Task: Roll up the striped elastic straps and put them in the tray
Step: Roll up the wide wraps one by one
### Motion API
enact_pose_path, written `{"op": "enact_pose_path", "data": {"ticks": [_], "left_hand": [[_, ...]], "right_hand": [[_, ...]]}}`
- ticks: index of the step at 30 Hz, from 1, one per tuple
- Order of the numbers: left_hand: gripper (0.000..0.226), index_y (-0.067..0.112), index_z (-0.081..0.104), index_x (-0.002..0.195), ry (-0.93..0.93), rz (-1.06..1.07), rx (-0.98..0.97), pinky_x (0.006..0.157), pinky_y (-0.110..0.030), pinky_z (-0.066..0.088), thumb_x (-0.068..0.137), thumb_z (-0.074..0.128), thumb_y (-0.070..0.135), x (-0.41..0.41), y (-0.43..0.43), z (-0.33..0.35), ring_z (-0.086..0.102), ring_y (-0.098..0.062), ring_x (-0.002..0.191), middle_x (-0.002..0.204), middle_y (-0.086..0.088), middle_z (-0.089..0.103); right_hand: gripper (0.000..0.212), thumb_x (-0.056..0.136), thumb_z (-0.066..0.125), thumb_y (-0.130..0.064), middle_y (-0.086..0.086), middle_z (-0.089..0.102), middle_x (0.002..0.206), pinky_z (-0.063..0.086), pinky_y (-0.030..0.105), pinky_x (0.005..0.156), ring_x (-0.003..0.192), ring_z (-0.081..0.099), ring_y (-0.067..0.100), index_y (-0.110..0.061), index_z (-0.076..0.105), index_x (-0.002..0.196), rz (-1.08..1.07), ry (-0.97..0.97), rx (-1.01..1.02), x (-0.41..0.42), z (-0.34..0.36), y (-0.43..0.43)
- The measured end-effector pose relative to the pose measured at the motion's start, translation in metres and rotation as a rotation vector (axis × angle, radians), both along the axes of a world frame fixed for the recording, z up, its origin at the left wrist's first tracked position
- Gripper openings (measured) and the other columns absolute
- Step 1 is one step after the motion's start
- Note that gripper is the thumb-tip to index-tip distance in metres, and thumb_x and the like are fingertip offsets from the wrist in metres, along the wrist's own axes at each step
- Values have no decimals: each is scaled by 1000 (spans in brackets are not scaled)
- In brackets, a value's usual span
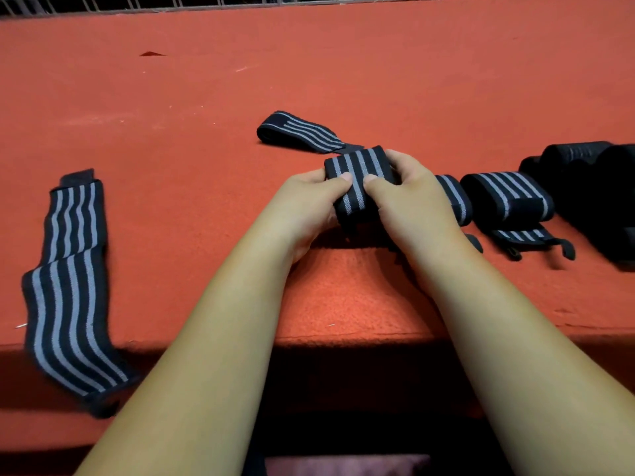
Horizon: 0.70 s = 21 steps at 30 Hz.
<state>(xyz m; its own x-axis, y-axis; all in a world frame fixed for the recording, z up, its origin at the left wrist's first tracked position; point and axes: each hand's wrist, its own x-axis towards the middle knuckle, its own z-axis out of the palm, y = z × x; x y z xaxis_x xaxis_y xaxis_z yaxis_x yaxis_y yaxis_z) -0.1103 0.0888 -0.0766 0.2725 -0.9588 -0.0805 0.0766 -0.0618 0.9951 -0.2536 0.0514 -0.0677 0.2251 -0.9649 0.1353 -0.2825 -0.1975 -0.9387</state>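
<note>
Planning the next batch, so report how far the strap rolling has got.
Done: a striped roll and a partly hidden roll lie on the red table right of the hands; no tray shows. In hand: the left hand and right hand grip a partly rolled strap. Left: the flat strap at the left and the folded strap behind.

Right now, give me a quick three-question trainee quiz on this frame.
1. True or false: the left hand and right hand both hold one striped roll.
2. Where does the flat strap lie? A: left of the hands, its near end over the table edge. B: right of the hands. C: on top of the roll.
3. What colour is the table cover?

Key: 1 true; 2 A; 3 red.
</note>
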Motion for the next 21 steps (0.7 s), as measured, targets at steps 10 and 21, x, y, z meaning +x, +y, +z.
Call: {"op": "enact_pose_path", "data": {"ticks": [10,21], "left_hand": [[24,17,76,93,-474,216,126,75,-42,63,99,73,39,5,-13,-17,68,-15,63,74,-1,76],[54,17,63,129,-657,368,103,85,-34,54,90,81,51,7,-17,-31,71,-16,100,105,6,71]], "right_hand": [[45,111,52,-24,10,55,150,37,31,96,134,54,28,-11,44,153,35,410,-94,6,-7,0],[50,110,51,-18,11,42,163,36,32,112,147,44,26,-7,43,158,42,506,-181,16,-13,-7]]}}
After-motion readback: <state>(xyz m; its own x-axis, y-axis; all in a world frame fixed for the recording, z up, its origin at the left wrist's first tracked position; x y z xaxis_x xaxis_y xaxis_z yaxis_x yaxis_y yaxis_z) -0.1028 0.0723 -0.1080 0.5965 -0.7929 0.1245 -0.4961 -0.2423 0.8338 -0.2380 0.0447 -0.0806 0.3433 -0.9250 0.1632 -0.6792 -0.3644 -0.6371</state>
